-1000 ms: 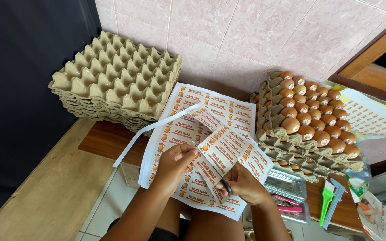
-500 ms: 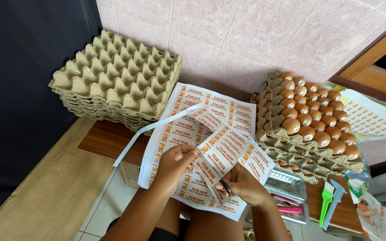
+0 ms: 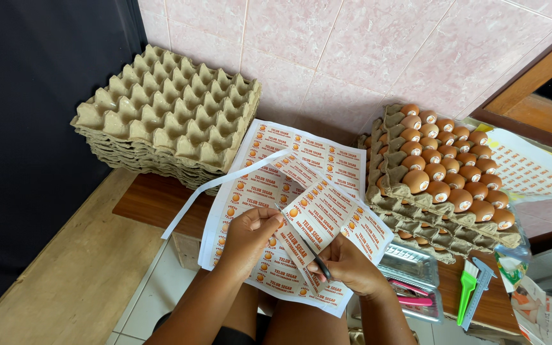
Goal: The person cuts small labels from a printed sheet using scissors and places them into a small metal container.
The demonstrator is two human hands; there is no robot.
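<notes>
Grey pulp fills the upper left of the frame: a stack of empty egg trays (image 3: pixel 167 115), sitting on a brown wooden bench (image 3: pixel 151 198) against the wall. Over on the right, another stack of trays (image 3: pixel 439 198), the top one loaded with brown eggs (image 3: pixel 445 163).

Centre frame, the action. The left hand (image 3: pixel 247 233) is curled shut, pinching the edge of a white label sheet (image 3: pixel 301 191) printed with orange marks. The right hand (image 3: pixel 346 265) is closed around a pair of scissors (image 3: pixel 317 259), dark blades slightly parted and pointing up into the sheet. Several cut strips of labels (image 3: pixel 327 214) fan out between the two hands, and one long thin white strip (image 3: pixel 225 182) trails off toward the left, hanging over the bench edge.

The sheet sits in the middle, draped over the bench and the person's lap, squeezed between the two tray stacks.

Lower right: a clear plastic box (image 3: pixel 413 281) with pink tools inside, just beside the right wrist. Next to it, a green brush (image 3: pixel 467 291) and a grey caliper (image 3: pixel 480 281). More label sheets (image 3: pixel 525 169) lie behind the eggs at the right.

Behind it all, a pink tiled wall (image 3: pixel 352 51); a dark panel (image 3: pixel 27 128) covers the left side; pale floor tiles (image 3: pixel 154 287) below.
</notes>
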